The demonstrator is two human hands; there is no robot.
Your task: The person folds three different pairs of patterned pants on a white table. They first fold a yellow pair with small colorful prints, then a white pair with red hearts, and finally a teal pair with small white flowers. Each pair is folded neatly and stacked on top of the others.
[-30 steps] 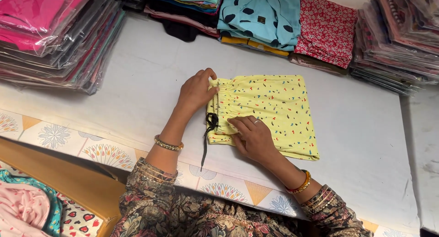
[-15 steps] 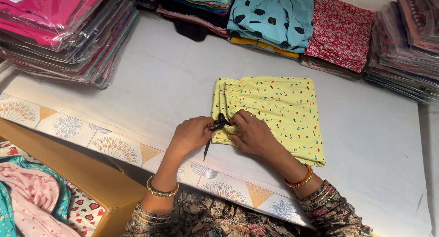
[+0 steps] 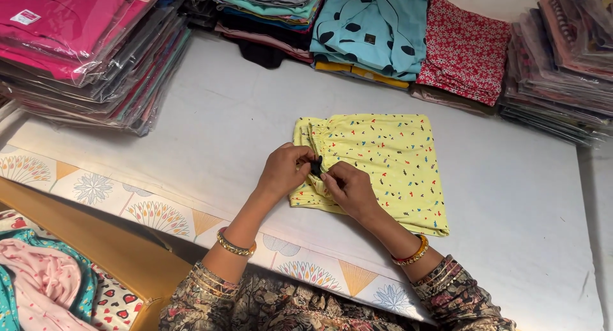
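No real containers here, just clear plastic sleeves holding folded pink garments (image 3: 70,31) stacked at 10 o'clock. The folded yellow printed cotton garment (image 3: 383,158) sits mid-table on the white cloth-covered table (image 3: 223,127). Left hand (image 3: 285,171) and right hand (image 3: 348,187) both pinch the black drawstring (image 3: 315,167) at its waistband edge. Half a second ago the string dangled loose toward 6, now it's bunched up between the fingers

white table (image 3: 191,133) | patterned border (image 3: 159,213) | stacked packaged clothes (image 3: 83,50) | even light
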